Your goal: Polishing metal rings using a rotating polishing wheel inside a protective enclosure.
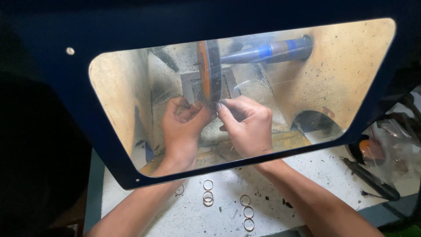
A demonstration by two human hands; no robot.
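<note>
Polishing wheel (210,70) dark, orange-edged, left hand (183,127) and right hand (249,127) pinching something small, perhaps a ring, against it

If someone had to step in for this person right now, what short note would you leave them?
Left hand and right hand are both inside the hood, behind the clear window. Fingertips of both meet at the lower edge of the disc-shaped wheel on the spindle. Whatever they pinch is too small to make out.
Several thin rings lie on the white bench in front of the hood, in small groups between the forearms.
Done and left: which rings have been worked cannot be told from here. A dark hand tool lies to the right.
</note>
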